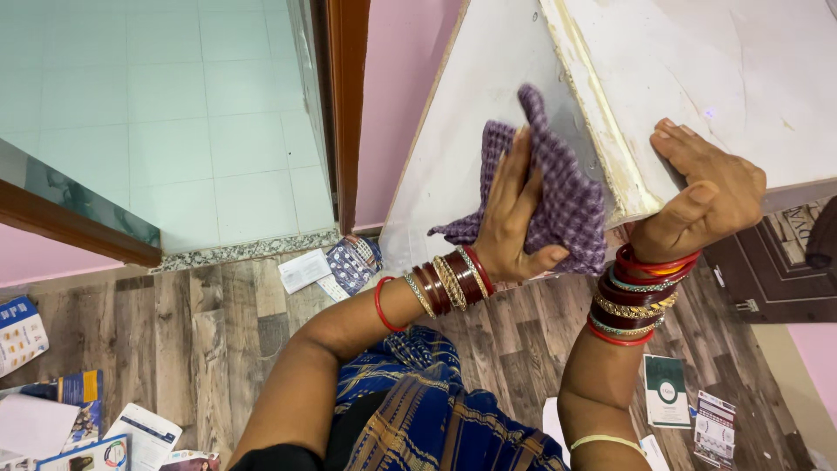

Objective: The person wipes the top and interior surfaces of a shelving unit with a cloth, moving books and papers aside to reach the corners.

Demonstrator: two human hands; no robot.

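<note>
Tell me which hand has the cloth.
The left hand: it presses the purple checked cloth against the white panel. The right hand grips the panel edge bare.

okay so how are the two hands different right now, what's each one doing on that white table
The left hand presses a purple checked cloth flat against the side panel of the white table; the right hand holds no cloth. The left hand's fingers are spread over the fabric, while the right hand's fingers hook over the table's top edge. Both wrists carry stacked red and gold bangles.
</note>
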